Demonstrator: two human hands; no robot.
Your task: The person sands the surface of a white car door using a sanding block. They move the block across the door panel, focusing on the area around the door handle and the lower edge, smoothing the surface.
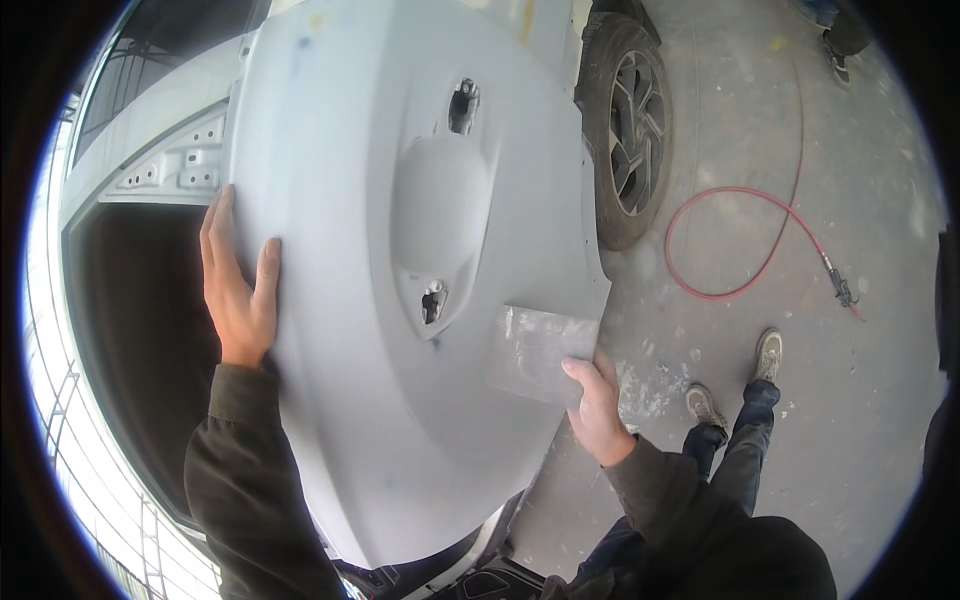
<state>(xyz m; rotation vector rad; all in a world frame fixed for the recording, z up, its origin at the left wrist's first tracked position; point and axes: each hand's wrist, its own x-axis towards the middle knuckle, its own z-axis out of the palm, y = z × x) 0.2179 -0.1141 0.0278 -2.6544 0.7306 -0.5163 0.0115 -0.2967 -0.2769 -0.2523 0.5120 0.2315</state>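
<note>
A car door panel (330,200) in dull pale grey fills the middle of the view, with a recessed handle cup (440,205) and an opening at each end of it. My left hand (240,285) rests along the door's edge beside the dark window opening, fingers stretched out and thumb lying on the panel. Below the handle cup, a square grey sheet of sandpaper (535,345), streaked with white dust, lies against the panel. My right hand (597,400) pinches its corner, thumb on top; the other fingers are mostly hidden behind the sheet and door edge.
A wheel (632,125) of the car stands beyond the door. On the grey floor (740,120), a red air hose (725,295) lies in a loop with a dark fitting (842,288) at its end. My shoes (768,355) are at the lower right, beside white dust. Another person's foot (838,65) shows at the top right.
</note>
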